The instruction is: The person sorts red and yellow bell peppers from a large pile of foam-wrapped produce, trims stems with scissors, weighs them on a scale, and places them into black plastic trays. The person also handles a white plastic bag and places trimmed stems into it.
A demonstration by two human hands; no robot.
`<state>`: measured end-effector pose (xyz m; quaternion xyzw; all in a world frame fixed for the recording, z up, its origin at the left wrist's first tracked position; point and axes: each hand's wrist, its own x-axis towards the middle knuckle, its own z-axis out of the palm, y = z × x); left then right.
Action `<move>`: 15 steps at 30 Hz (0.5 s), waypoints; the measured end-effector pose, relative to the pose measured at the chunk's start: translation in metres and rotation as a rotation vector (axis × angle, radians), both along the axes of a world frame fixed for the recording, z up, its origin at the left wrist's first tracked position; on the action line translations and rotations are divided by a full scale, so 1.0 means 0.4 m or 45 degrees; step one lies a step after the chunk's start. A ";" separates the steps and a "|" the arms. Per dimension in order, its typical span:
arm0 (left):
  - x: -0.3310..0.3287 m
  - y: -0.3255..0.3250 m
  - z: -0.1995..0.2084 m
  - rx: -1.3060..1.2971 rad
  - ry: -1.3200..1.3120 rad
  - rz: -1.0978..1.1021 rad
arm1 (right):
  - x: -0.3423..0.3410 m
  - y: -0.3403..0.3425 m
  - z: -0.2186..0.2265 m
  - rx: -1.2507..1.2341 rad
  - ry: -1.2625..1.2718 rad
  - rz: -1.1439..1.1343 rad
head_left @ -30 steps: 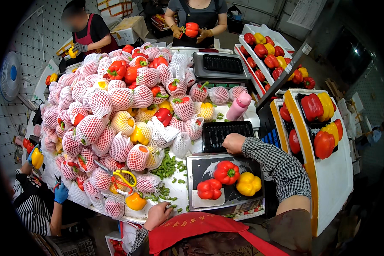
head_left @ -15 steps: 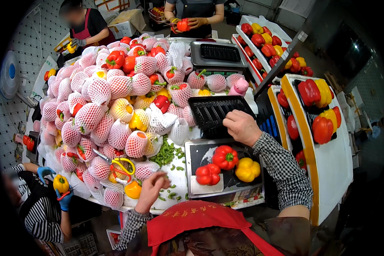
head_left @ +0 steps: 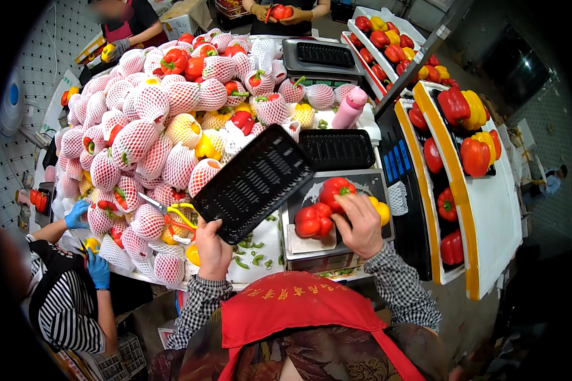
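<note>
My left hand (head_left: 213,249) grips the lower corner of a black plastic tray (head_left: 254,184), which is tilted up above the table. My right hand (head_left: 362,226) reaches over the scale (head_left: 311,254), its fingers closed on a red bell pepper (head_left: 335,190). Beside that pepper sits another red bell pepper (head_left: 313,221), resting on a pale pad. A yellow bell pepper (head_left: 381,211) is partly hidden behind my right hand. Beyond the scale lies a second black tray (head_left: 338,151). Scissors (head_left: 183,219) with yellow and red handles rest on the pepper pile by my left hand.
Peppers in foam nets (head_left: 152,127) are heaped across the table's left side. Green stem bits (head_left: 255,259) litter the white surface. A pink bottle (head_left: 351,106) stands beyond the trays. White foam boxes (head_left: 473,254) with peppers stand at right. Co-workers handle peppers at left and far side.
My left hand has taken hold of a black tray, now lifted and tilted. My right hand has left the trays and moved down to the red pepper on the scale. The view has shifted slightly.
</note>
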<state>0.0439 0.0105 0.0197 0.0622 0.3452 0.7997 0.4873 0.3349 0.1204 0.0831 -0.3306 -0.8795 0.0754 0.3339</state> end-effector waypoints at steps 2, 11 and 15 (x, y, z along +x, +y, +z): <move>-0.032 -0.029 -0.046 -0.040 -0.057 -0.009 | 0.010 -0.052 -0.056 -0.091 -0.058 -0.085; -0.043 -0.068 -0.115 -0.107 0.012 0.143 | -0.144 -0.079 -0.163 -0.192 -0.142 -0.274; -0.032 -0.094 -0.094 -0.076 0.178 0.230 | -0.180 -0.092 -0.083 -0.456 -0.007 -0.013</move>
